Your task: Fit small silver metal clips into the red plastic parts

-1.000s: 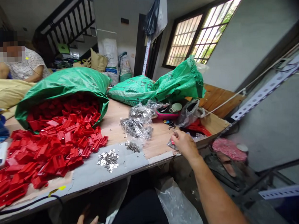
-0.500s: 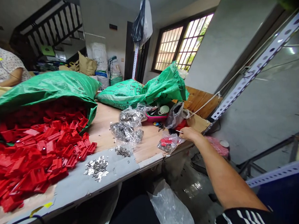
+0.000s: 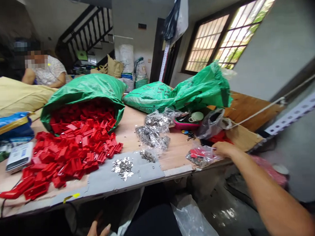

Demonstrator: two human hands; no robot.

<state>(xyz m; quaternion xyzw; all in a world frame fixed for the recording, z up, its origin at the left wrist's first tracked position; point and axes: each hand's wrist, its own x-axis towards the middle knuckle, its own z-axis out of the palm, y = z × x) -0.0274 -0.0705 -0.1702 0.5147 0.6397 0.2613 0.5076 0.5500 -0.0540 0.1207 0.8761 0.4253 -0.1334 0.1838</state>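
Observation:
My right hand (image 3: 225, 149) reaches to the right end of the workbench, its fingers pinched together; whether they hold something is too small to make out. Just beside the fingertips lies a clear plastic bag (image 3: 203, 155) with red and metal pieces in it. At the bottom, below the bench edge, my left hand (image 3: 96, 234) shows thumb and finger apart, with nothing between them. A large heap of red plastic pieces (image 3: 77, 149) spills from a green sack (image 3: 90, 84). In front lie a pile of small shiny metal pieces (image 3: 123, 168) and a smaller pile (image 3: 148, 156).
Clear bags of metal parts (image 3: 153, 135) lie mid-bench, near keys (image 3: 190, 134) and a pink basket (image 3: 182, 125) with a cup (image 3: 196, 117). A second green sack (image 3: 177, 96) lies behind. A white device (image 3: 19, 157) stands left. Another person (image 3: 49, 70) sits across the bench.
The view has swung left, so the bench things appear further right. My left hand has come into view at the bottom. My right hand is now lower, beside the bag with red pieces.

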